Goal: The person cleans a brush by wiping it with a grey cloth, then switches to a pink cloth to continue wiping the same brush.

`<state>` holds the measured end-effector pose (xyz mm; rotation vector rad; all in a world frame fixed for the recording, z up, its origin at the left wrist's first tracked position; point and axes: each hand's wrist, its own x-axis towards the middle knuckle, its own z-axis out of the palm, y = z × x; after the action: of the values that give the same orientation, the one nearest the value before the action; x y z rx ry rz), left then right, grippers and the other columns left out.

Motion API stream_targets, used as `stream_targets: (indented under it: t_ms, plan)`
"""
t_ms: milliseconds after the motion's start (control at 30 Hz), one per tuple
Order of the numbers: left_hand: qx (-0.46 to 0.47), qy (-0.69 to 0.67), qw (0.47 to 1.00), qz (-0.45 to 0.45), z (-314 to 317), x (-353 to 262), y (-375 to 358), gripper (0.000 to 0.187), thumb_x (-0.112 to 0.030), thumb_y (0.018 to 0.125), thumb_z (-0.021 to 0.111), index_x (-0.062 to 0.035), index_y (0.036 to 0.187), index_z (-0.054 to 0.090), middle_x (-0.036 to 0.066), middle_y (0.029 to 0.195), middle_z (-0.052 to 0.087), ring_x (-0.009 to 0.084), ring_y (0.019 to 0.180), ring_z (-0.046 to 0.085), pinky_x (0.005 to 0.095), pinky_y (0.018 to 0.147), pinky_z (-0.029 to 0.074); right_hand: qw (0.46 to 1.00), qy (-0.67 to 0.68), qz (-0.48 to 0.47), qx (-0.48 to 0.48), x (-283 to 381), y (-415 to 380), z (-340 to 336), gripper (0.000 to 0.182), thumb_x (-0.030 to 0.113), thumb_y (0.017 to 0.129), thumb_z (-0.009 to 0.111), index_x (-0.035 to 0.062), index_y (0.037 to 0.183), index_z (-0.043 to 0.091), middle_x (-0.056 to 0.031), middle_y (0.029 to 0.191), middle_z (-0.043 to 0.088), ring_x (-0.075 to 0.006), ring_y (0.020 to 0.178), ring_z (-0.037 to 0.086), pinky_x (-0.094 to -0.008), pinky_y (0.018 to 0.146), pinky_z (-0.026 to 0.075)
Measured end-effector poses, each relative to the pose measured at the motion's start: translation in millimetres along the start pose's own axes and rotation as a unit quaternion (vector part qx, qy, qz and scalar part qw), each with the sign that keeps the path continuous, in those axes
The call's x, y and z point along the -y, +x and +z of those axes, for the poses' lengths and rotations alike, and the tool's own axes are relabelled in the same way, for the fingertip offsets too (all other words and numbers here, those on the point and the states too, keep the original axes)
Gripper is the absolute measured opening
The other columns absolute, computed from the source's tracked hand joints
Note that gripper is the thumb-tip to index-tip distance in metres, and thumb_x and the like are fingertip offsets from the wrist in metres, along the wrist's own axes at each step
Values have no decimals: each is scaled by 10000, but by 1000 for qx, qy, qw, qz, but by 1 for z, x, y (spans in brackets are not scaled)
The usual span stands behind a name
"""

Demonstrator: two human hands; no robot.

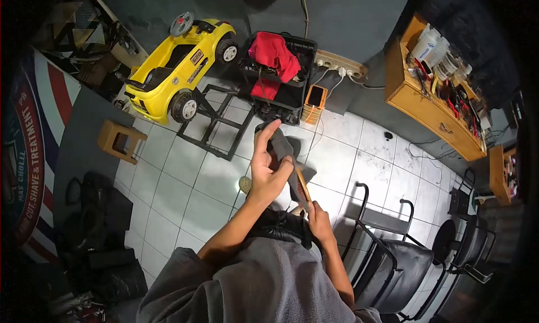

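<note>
In the head view my left hand (270,168) is closed around a dark grey, flat, soft-looking piece (282,145), its thumb across the near face and its fingers behind. The piece hangs at a slant in front of my body. Lower and to the right, my right hand (320,225) is closed at the bottom end of a thin tan, wooden-looking strip (304,185). This strip lies along the right edge of the grey piece and seems to touch it. Exactly what kind of thing either one is, I cannot make out.
A yellow ride-on toy car (179,70) stands by a black metal frame (216,121). Ahead is a black cart (307,48) with red cloth (275,53). A wooden shelf (426,115) holding bottles and tools is at right, above black chairs (393,267). A stool (120,138) stands left.
</note>
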<state>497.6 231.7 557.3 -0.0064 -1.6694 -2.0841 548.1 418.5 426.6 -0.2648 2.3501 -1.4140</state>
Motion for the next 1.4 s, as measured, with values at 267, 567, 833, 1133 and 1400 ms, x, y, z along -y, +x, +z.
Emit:
stream_targets:
  t_ms: [267,567,833,1133,1400]
  plan:
    - [39,60,996,-43,-16,15,-5,769,156,688,440,-54,1406,261,59,1217,373,93,988,466,182,801,397,973,153,152,-85,-40,0,2,435,438,969,341,91,734,458,42,531,348,-60,428,334,-245,386,276]
    - [101,132,986,23,3,16,-1,860,107,617,442,-25,1425,180,80,1209,298,171,1139,330,239,970,254,994,94,-29,-46,47,-2,0,395,338,986,292,15,848,472,-87,573,457,-231,493,456,-340,460,363]
    - [52,80,995,36,-16,-2,5,923,95,621,466,-58,1454,99,78,1082,287,155,972,378,222,845,358,980,-178,88,20,-68,-4,19,479,389,956,373,-48,864,545,-309,730,571,-479,729,564,-504,626,439]
    - [-29,219,975,-7,-9,24,-10,976,91,613,513,-57,1460,50,95,1159,255,164,1056,340,225,910,301,944,325,63,-17,67,-7,-16,424,350,987,300,1,826,480,-47,608,449,-136,543,443,-295,492,364]
    - [-41,46,998,-8,0,-4,2,902,131,647,425,-47,1457,68,73,1191,273,119,996,362,192,802,374,994,-106,16,14,-58,5,26,451,371,961,363,-38,865,529,-300,717,578,-493,732,554,-537,619,425]
